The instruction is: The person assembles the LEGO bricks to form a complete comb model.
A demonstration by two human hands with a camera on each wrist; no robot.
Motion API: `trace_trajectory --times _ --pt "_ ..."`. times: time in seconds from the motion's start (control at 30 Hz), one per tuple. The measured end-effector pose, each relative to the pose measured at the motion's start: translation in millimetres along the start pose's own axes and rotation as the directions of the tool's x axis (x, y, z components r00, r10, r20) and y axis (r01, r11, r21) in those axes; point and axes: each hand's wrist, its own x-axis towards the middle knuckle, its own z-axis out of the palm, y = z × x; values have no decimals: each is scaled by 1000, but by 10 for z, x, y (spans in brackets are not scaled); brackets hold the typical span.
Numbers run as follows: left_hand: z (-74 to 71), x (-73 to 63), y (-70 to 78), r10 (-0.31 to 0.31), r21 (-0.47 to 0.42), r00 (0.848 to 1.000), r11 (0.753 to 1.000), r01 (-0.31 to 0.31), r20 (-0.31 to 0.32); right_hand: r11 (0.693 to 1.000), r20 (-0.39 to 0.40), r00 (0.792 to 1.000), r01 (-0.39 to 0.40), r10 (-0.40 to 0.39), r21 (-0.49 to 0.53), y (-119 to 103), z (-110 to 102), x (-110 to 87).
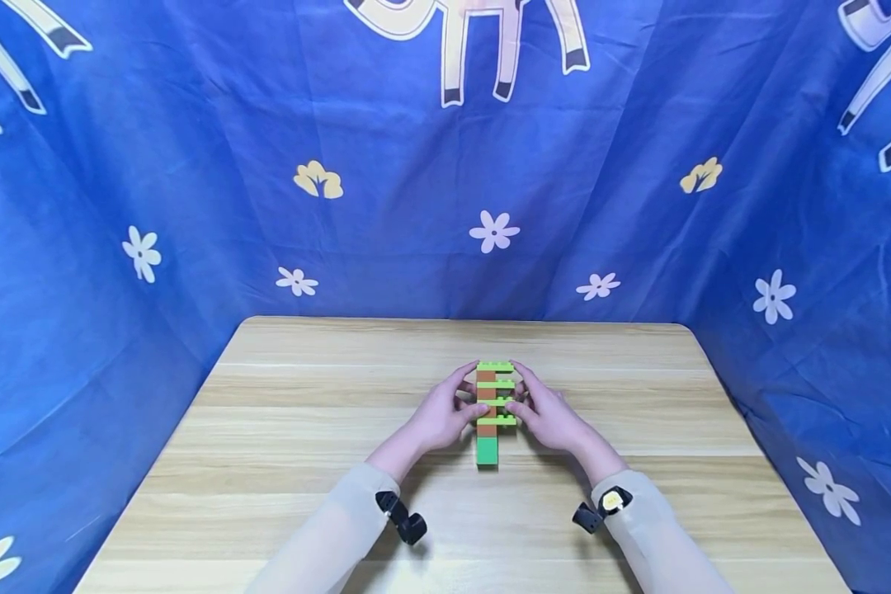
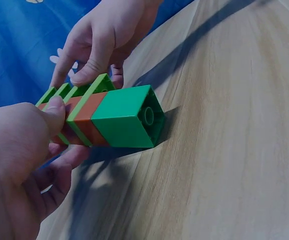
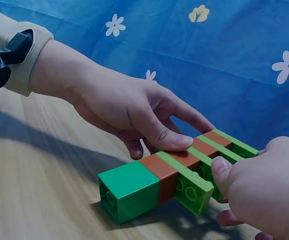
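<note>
A stack of toy building bricks (image 1: 487,431) lies between the hands, tilted or on its side. A green block (image 2: 127,112) forms its near end, hollow underside showing in both wrist views. Beyond it, orange-brown bricks (image 3: 159,167) alternate with several lime-green plates (image 3: 197,192) that jut out to the right. My left hand (image 1: 440,415) grips the stack from the left, thumb on top of the orange-brown part and fingers around the far side. From the right, my right hand (image 1: 551,418) holds the lime plates' outer ends, thumb on one of the middle plates and forefinger at the farthest one.
The work takes place on a light wood-grain table (image 1: 304,379). Blue cloth (image 1: 416,239) printed with flowers and animals hangs behind it and along both sides. Black wrist devices (image 1: 403,518) are strapped over the light sleeves (image 1: 327,528).
</note>
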Motion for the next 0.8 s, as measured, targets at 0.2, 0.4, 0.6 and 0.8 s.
trace_trajectory --times 0.2,0.4,0.6,0.8 --pt "4 43 -38 -15 -34 1000 999 16 15 999 16 1000 -25 25 40 41 10 41" --pt "4 56 -95 -18 -69 1000 997 18 9 994 54 998 -29 24 101 84 32 72" --pt "16 69 -130 -14 -43 1000 999 14 6 990 81 996 -47 36 137 137 55 105" --pt "32 92 -167 -18 -24 1000 1000 18 -2 988 95 995 -57 43 143 176 66 124"
